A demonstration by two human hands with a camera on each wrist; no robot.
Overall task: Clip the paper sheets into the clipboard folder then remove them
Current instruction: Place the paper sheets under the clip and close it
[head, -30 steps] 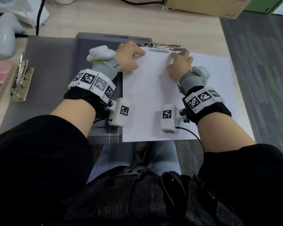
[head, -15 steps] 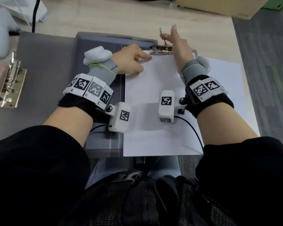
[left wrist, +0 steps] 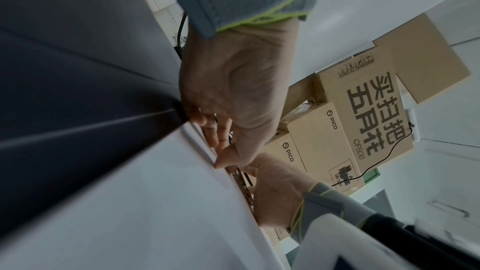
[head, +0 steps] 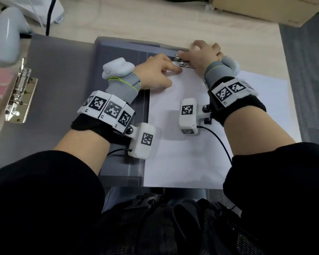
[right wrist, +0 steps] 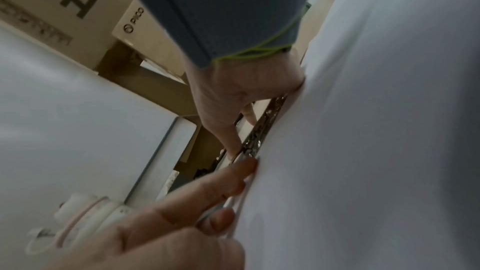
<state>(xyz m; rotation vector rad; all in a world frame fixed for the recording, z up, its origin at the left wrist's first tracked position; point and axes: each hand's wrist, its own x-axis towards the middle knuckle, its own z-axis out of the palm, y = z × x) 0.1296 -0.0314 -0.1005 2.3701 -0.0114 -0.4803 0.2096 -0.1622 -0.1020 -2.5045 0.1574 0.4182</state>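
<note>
At the top edge of the open clipboard folder [head: 118, 57], where the right hand [head: 201, 54] curls over the metal clip [head: 184, 63], keep the left hand [head: 155, 74] fingers [head: 173, 69] flat on the paper sheets [head: 182, 153] so nothing skews as the clip is worked

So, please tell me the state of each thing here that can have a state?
clipboard folder: lies open, flat on the desk.
top clip: lever down under the right hand.
paper sheets: flat on the folder's right half, top edge at the clip.
left hand: fingers press the sheets' top edge.
right hand: fingers rest on the clip.
second clip: lies flat.
</note>
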